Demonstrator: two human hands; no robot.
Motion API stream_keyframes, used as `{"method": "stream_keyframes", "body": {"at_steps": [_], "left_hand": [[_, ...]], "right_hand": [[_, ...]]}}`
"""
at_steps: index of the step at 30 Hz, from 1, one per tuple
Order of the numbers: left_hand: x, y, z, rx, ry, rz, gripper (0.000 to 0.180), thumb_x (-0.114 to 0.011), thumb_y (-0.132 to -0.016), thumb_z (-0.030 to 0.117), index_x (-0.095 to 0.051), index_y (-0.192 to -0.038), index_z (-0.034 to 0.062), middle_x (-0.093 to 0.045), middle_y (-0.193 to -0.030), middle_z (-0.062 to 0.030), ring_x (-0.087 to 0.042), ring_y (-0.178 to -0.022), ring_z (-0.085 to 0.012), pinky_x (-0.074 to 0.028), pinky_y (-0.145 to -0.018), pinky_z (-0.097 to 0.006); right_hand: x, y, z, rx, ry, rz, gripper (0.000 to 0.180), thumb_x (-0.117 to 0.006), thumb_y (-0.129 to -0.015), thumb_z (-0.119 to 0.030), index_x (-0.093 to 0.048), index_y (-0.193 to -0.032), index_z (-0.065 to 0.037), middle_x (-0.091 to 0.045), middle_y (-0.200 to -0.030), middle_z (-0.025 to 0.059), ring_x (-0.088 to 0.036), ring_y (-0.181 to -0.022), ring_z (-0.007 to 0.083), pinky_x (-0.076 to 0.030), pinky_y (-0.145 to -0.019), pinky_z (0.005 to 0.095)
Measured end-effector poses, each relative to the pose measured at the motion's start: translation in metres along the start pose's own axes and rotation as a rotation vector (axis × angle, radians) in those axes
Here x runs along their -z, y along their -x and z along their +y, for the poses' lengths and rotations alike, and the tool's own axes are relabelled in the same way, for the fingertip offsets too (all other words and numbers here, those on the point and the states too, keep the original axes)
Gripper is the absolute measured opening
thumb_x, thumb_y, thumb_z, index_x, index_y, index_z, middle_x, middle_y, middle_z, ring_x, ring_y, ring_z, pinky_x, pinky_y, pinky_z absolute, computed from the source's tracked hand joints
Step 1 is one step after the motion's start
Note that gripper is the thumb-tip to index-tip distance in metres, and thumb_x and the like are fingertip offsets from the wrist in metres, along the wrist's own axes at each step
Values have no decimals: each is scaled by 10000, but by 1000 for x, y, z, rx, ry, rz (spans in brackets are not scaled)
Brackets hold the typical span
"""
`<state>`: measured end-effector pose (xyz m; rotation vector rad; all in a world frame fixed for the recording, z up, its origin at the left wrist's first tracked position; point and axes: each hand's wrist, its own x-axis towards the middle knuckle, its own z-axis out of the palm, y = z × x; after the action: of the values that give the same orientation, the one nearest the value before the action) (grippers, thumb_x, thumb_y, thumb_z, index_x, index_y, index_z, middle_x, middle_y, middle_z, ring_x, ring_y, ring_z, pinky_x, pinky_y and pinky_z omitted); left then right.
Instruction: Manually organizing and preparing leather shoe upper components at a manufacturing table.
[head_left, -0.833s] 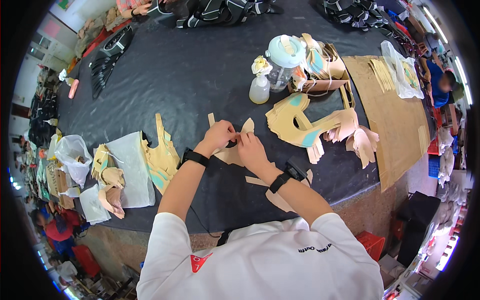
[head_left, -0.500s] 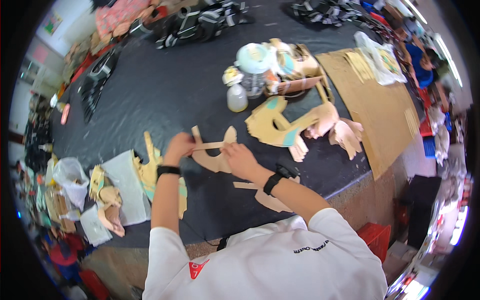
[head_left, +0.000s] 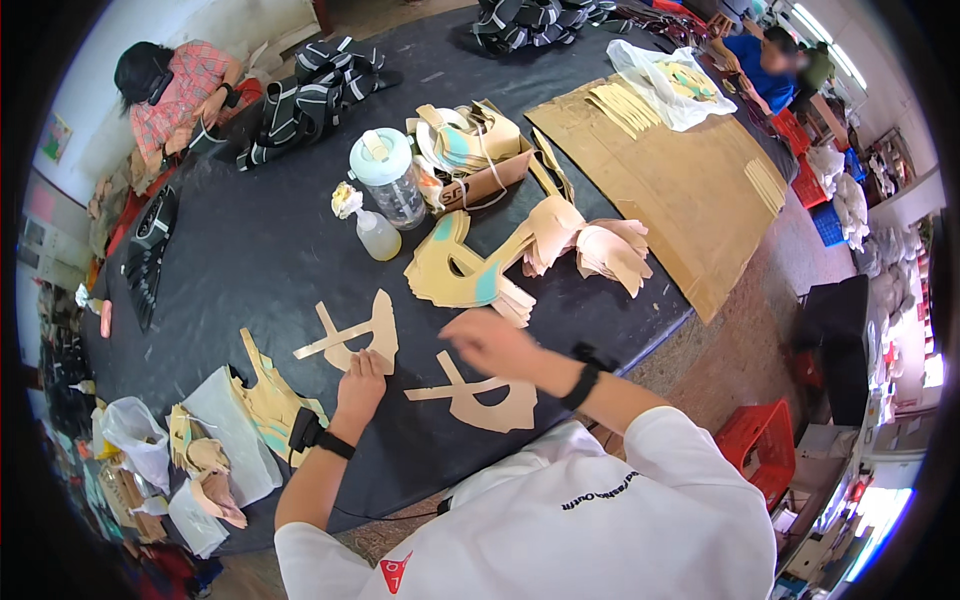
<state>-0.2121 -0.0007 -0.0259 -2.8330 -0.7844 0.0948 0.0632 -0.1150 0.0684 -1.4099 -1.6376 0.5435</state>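
Just left of the middle lies a flat tan cut-out piece (head_left: 382, 318) with a curved body and crossing strips, made of what looks like leather or card. My left hand (head_left: 360, 388) has its fingers together on that piece's near edge. My right hand (head_left: 492, 345) is off to the right, above the dark table, its fingers reaching left, slightly blurred, with nothing seen in them. Below it lies a second tan cut-out (head_left: 495, 412) of similar shape, apart from both hands. A stack of yellowish cut-outs with pale green patches (head_left: 430, 275) sits just beyond my right hand.
Beyond the stack stand a spray bottle (head_left: 379, 238), a clear jug with a pale blue lid (head_left: 400, 203) and a filled cardboard box (head_left: 488, 187). Brown board (head_left: 690, 220) covers the right side. More cut-outs (head_left: 265, 400) lie left. Two people work at the far edges.
Both hands were on the tan cut-out; my right hand has let go and moved right. The piece now lies flat farther left with my left hand at it. The view has shifted.
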Motion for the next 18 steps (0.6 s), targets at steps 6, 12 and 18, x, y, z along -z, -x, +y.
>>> {"method": "stream_keyframes", "body": {"at_steps": [6, 12, 18], "left_hand": [[19, 6, 0, 44, 184, 60, 338, -542, -768, 71, -561, -1081, -55, -623, -1108, -188, -636, -998, -271, -550, -760, -323], [39, 99, 45, -5, 400, 120, 346, -551, -728, 33, -612, -1067, 4, -639, -1104, -145, -617, -1043, -272, -514, -830, -376], [79, 146, 83, 177, 497, -75, 498, -518, -657, -64, -566, -1146, 21, -532, -1261, -161, -478, -1205, -321, -373, -993, -449]], "right_hand": [[142, 51, 99, -384, 558, 569, 238, -642, -775, -73, -618, -1010, -40, -599, -948, 143, -565, -923, 325, -452, -815, 398], [175, 66, 132, -364, 970, 308, 369, -680, -729, -112, -600, -1088, -81, -546, -1092, 100, -464, -1093, 310, -374, -918, 436], [185, 67, 142, -256, 898, 377, 232, -670, -736, -111, -603, -956, -82, -577, -967, 72, -491, -1023, 300, -361, -874, 432]]}}
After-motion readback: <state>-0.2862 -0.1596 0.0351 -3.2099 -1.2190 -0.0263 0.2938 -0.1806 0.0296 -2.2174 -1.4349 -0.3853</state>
